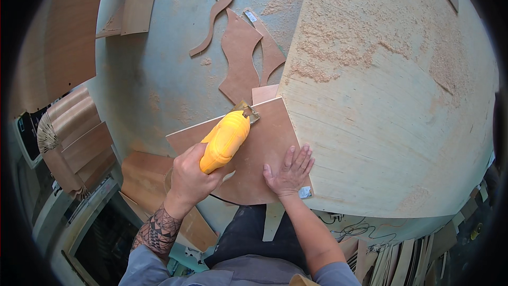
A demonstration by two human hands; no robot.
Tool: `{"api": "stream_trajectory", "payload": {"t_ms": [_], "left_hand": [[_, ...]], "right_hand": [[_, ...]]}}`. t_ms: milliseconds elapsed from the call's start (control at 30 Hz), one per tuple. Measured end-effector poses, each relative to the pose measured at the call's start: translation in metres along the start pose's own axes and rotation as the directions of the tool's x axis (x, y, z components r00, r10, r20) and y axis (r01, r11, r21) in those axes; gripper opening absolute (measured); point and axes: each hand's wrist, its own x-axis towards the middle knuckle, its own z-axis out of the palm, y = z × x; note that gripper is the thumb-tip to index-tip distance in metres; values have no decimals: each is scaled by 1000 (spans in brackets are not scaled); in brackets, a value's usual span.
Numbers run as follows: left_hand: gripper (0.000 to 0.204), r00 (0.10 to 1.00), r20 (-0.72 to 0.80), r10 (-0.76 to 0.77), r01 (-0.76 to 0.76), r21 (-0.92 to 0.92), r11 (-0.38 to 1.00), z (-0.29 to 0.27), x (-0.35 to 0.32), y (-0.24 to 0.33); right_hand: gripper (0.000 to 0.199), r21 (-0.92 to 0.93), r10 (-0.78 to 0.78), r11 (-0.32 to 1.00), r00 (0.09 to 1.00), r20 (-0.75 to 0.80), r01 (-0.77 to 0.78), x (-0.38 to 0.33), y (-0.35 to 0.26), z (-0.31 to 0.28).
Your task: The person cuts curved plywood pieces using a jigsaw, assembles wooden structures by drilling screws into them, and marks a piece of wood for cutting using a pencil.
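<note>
The left hand (189, 177) is clamped on a yellow saw (225, 140). The right hand (289, 171) lies flat, fingers spread, on the thin board (259, 151). It looks light and bendy, best pinned near the cut.

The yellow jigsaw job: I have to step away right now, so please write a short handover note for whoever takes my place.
Left hand: gripped around the yellow jigsaw, whose front end sits on the brown board.
Right hand: flat, fingers spread, pressing down the brown board.
Board: lies at the edge of the pale plywood bench, its left part overhanging the floor.
Done: wavy offcuts already lie on the floor beyond; sawdust covers the bench.
Left: the saw is at the board's far edge; no cut line in this board is visible.
</note>
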Motion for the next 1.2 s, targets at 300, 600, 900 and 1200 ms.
{"api": "stream_trajectory", "payload": {"t_ms": [300,600,900,1200], "left_hand": [[22,999,12,41,-41,27,999,-1,3,0],[25,995,15,101,-102,57,993,2,6,0],[22,987,68,147,-155,133,979,-1,13,5],[20,982,83,170,-180,123,976,-1,21,14]], "right_hand": [[109,14,2,1000,1000,-7,-2,2,-2,-2],[113,37,21,999,1000,-4,-21,2,-5,-3],[114,68,35,997,999,-38,-33,3,-5,-5],[110,109,41,993,998,-37,-36,3,-5,-7]]}}
